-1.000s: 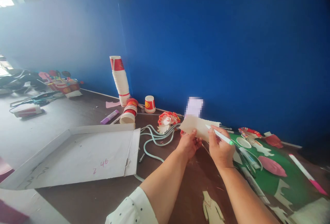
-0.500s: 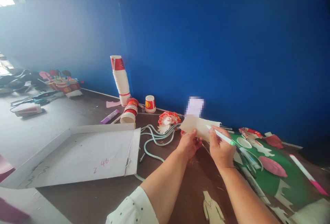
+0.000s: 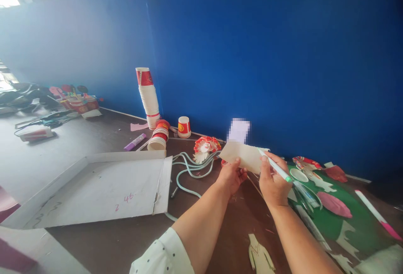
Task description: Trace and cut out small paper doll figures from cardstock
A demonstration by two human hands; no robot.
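Note:
A piece of cream paper (image 3: 244,156) is held up over the brown table, pinched at its lower left edge by my left hand (image 3: 232,177). My right hand (image 3: 276,183) grips a white marker (image 3: 275,167) with a green end, its tip at the upper right part of the paper. No marks can be made out on the paper. Behind it stands a blurred pale rectangle (image 3: 238,130). A cut-out paper figure (image 3: 260,254) lies on the table below my hands.
A white tray-like box (image 3: 94,190) lies left, beside pale cords (image 3: 189,169). Stacked paper cups (image 3: 149,101) and a red paper flower (image 3: 206,146) stand near the blue partition (image 3: 267,55). Right, a green sheet (image 3: 362,215) bears scraps and a pink oval (image 3: 335,204).
My right hand has moved slightly right with the marker, whose tip is now nearer the paper's right edge. My left hand and the paper have hardly moved.

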